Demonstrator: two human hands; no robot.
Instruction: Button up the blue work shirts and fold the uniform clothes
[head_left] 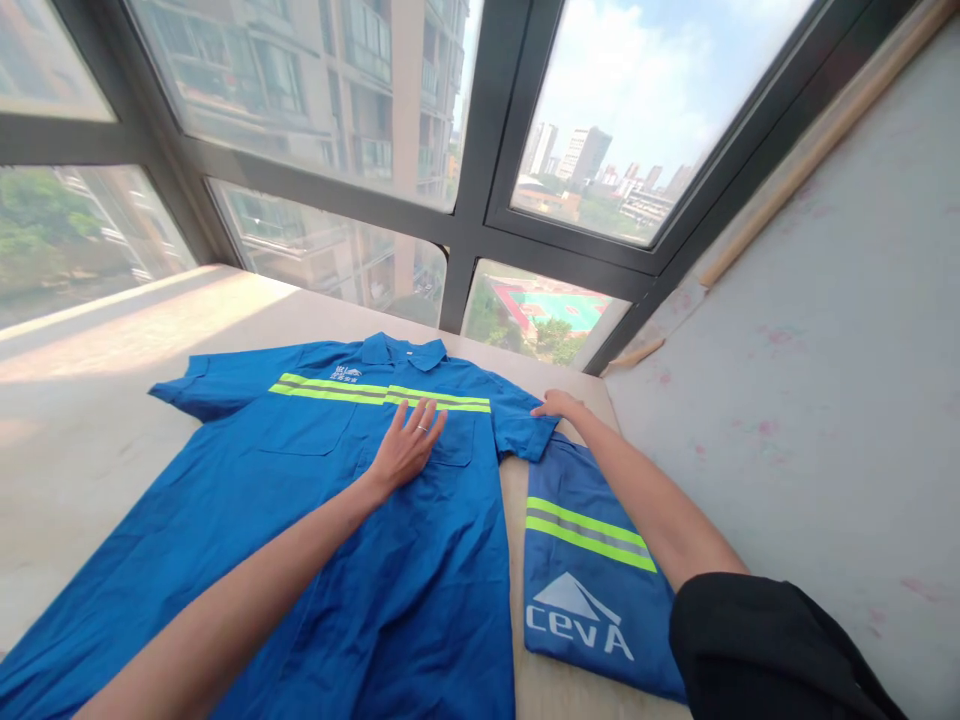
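Observation:
A blue short-sleeved work shirt (322, 520) lies spread front side up, its collar toward the window and a yellow-green reflective band across the chest. My left hand (409, 440) rests on its chest just below the band, fingers stretched out, a ring on one finger. At the shirt's right sleeve edge, my right hand (556, 404) pinches the sleeve cloth (517, 420) between thumb and fingers. Beside the shirt on the right lies a folded blue garment (577, 590) with a reflective band and a white "CEVA" logo, partly covered by my right forearm.
The pale tabletop (97, 440) runs up to a dark window frame (465, 230) at the back. A light patterned wall (810, 400) closes off the right side. Sunlight falls across the table's far left.

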